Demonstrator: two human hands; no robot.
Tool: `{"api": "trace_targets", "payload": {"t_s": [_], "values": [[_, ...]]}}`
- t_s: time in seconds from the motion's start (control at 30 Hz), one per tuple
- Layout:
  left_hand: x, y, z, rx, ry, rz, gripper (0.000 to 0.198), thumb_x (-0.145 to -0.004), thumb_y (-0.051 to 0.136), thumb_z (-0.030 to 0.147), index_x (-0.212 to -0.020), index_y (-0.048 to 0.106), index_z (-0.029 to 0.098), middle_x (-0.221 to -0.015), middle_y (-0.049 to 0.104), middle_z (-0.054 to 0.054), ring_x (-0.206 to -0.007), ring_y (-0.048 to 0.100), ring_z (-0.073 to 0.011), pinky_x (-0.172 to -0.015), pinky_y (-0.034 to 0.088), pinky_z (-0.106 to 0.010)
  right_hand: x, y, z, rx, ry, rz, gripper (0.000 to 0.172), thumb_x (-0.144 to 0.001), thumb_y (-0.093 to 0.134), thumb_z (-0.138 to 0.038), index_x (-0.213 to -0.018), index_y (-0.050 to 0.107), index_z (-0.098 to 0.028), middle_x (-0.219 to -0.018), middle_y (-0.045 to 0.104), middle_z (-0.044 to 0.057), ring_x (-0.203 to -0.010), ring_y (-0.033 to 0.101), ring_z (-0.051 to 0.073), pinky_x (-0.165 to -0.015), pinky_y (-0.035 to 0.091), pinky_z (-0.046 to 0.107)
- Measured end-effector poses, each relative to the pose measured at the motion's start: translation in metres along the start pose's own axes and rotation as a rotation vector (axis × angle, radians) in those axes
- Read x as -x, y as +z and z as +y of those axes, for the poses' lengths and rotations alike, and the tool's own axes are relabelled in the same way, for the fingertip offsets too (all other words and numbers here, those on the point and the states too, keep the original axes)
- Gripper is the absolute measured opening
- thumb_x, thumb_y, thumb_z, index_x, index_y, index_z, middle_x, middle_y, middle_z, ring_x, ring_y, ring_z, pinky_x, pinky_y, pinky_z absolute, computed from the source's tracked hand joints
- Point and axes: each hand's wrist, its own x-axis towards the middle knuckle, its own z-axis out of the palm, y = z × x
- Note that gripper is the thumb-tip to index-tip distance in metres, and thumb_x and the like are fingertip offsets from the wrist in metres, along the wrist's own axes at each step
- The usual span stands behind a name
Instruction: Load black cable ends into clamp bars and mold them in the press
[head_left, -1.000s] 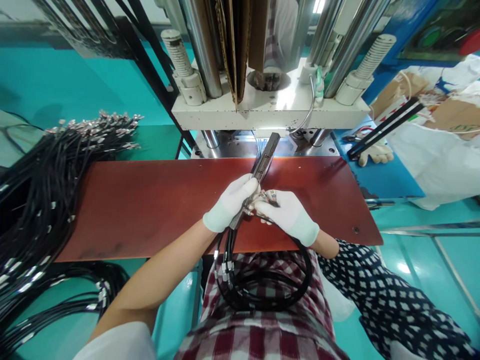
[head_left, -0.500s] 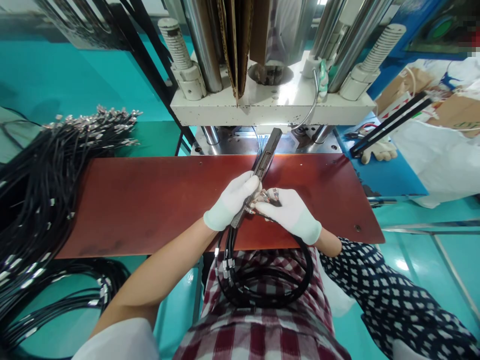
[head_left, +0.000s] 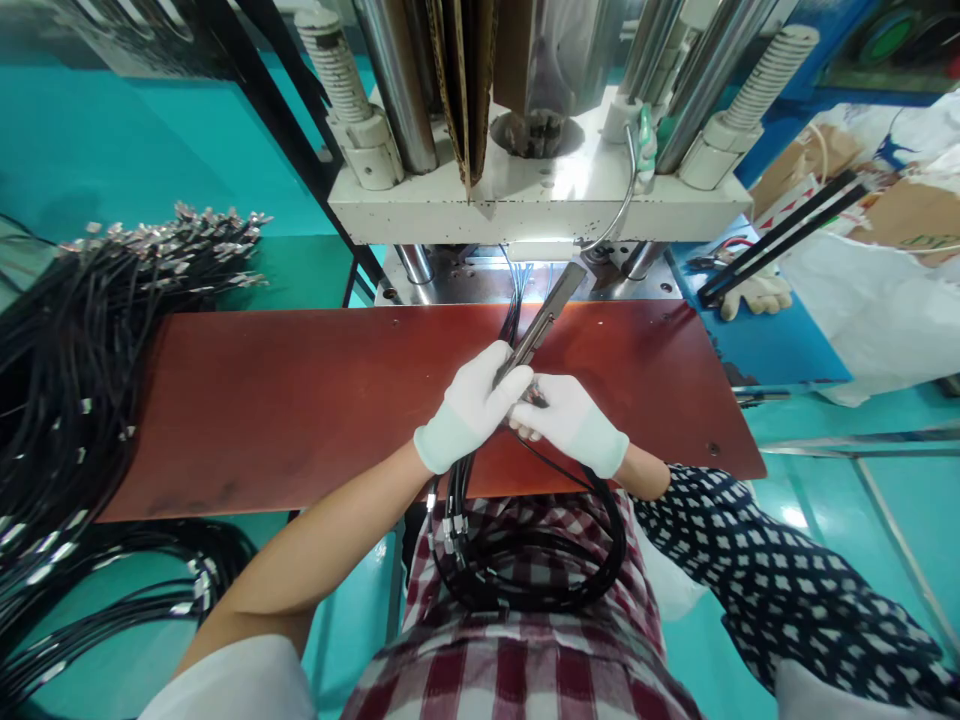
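Observation:
My left hand [head_left: 480, 400], in a white glove, is closed round a long grey metal bar [head_left: 551, 312] that slants up and away to the right. Close against it, my right hand [head_left: 568, 416], also gloved, is closed on the ends of black cables; the fingers hide most of these ends. From the hands the black cables [head_left: 555, 595] hang in a coil over my checked apron. Other cable strands [head_left: 513, 312] with pale blue wire tips lie beyond my left hand, pointing toward the machine.
A reddish-brown board [head_left: 300, 400] spans the space before me. Behind it stands a white press plate [head_left: 540, 218] with steel columns. Bundled black cables [head_left: 82, 350] with metal ends are heaped on the left. A spare glove [head_left: 757, 295] lies on the blue surface [head_left: 799, 345] at right.
The bar has tilted further right and turned in my left hand. My right hand has moved slightly left, closer to the left, and the cable ends it holds are now mostly covered.

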Motion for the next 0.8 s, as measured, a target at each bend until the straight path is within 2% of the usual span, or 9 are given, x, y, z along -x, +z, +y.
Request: {"api": "trace_targets", "payload": {"t_s": [0.07, 0.17, 0.27, 0.37, 0.47, 0.6, 0.67, 0.73, 0.8], "values": [[0.0, -0.003, 0.002, 0.162, -0.041, -0.067, 0.036, -0.096, 0.048, 0.046, -0.075, 0.038, 0.02, -0.069, 0.038, 0.003, -0.063, 0.036, -0.0111, -0.059, 0.033, -0.026, 0.005, -0.008, -0.002, 0.058, -0.066, -0.033, 0.017, -0.086, 0.06, -0.031, -0.077, 0.063, -0.017, -0.077, 0.07, 0.002, -0.072, 0.064, 0.016, -0.072, 0.051, 0.028], [-0.001, -0.007, 0.007, 0.365, -0.129, -0.131, 0.037, -0.096, 0.047, 0.052, -0.078, 0.042, 0.019, -0.068, 0.041, 0.003, -0.058, 0.038, -0.0098, -0.053, 0.034, -0.024, 0.015, -0.019, -0.007, 0.136, -0.158, -0.02, 0.02, -0.088, 0.056, -0.028, -0.1, 0.069, -0.018, -0.105, 0.073, 0.005, -0.097, 0.066, 0.02, -0.091, 0.05, 0.034], [0.0, -0.008, 0.009, 0.433, -0.153, -0.17, 0.038, -0.095, 0.047, 0.054, -0.08, 0.047, 0.018, -0.067, 0.047, 0.002, -0.056, 0.041, -0.0095, -0.051, 0.036, -0.023, 0.021, -0.024, -0.007, 0.181, -0.201, 0.034, 0.027, -0.089, 0.053, -0.024, -0.11, 0.068, -0.018, -0.112, 0.072, 0.005, -0.103, 0.065, 0.021, -0.097, 0.048, 0.037], [0.0, -0.008, 0.006, 0.451, -0.144, -0.181, 0.039, -0.095, 0.048, 0.054, -0.082, 0.049, 0.017, -0.067, 0.05, 0.002, -0.056, 0.043, -0.0091, -0.051, 0.037, -0.022, 0.023, -0.019, -0.006, 0.168, -0.116, 0.094, 0.026, -0.084, 0.06, -0.029, -0.105, 0.07, -0.018, -0.103, 0.073, 0.005, -0.093, 0.066, 0.021, -0.088, 0.051, 0.035], [0.0, -0.007, 0.003, 0.466, -0.151, -0.182, 0.038, -0.095, 0.048, 0.053, -0.083, 0.049, 0.017, -0.068, 0.051, 0.002, -0.055, 0.042, -0.0085, -0.05, 0.037, -0.021, 0.023, -0.013, -0.008, 0.126, -0.036, 0.129, 0.021, -0.077, 0.069, -0.032, -0.092, 0.07, -0.017, -0.093, 0.073, 0.004, -0.084, 0.066, 0.019, -0.08, 0.052, 0.032], [0.0, -0.006, 0.003, 0.503, -0.171, -0.195, 0.039, -0.095, 0.048, 0.055, -0.084, 0.05, 0.017, -0.067, 0.051, 0.002, -0.054, 0.042, -0.0083, -0.049, 0.036, -0.021, 0.021, -0.016, -0.011, 0.058, -0.119, 0.166, 0.014, -0.083, 0.064, -0.031, -0.081, 0.069, -0.018, -0.087, 0.072, 0.003, -0.082, 0.063, 0.016, -0.079, 0.049, 0.029], [0.0, -0.006, 0.002, 0.523, -0.178, -0.207, 0.04, -0.094, 0.048, 0.056, -0.082, 0.05, 0.017, -0.067, 0.052, 0.001, -0.054, 0.043, -0.0083, -0.049, 0.037, -0.021, 0.018, -0.022, -0.011, -0.017, -0.1, 0.116, 0.021, -0.087, 0.06, -0.036, -0.082, 0.068, -0.017, -0.083, 0.069, 0.002, -0.071, 0.057, 0.013, -0.069, 0.046, 0.027], [-0.001, -0.006, 0.002, 0.541, -0.187, -0.22, 0.042, -0.094, 0.048, 0.057, -0.081, 0.05, 0.017, -0.069, 0.054, 0.0, -0.054, 0.044, -0.0085, -0.049, 0.037, -0.021, 0.015, -0.029, -0.01, -0.098, -0.01, -0.021, 0.033, -0.09, 0.054, -0.044, -0.083, 0.068, -0.016, -0.076, 0.065, 0.002, -0.058, 0.046, 0.01, -0.056, 0.038, 0.025], [-0.001, -0.005, 0.001, 0.552, -0.198, -0.23, 0.043, -0.093, 0.048, 0.058, -0.081, 0.05, 0.017, -0.069, 0.053, 0.0, -0.053, 0.045, -0.0086, -0.047, 0.037, -0.021, 0.013, -0.031, -0.01, -0.129, 0.077, -0.136, 0.038, -0.09, 0.053, -0.048, -0.079, 0.067, -0.015, -0.069, 0.06, 0.001, -0.054, 0.038, 0.008, -0.051, 0.031, 0.025]]}}
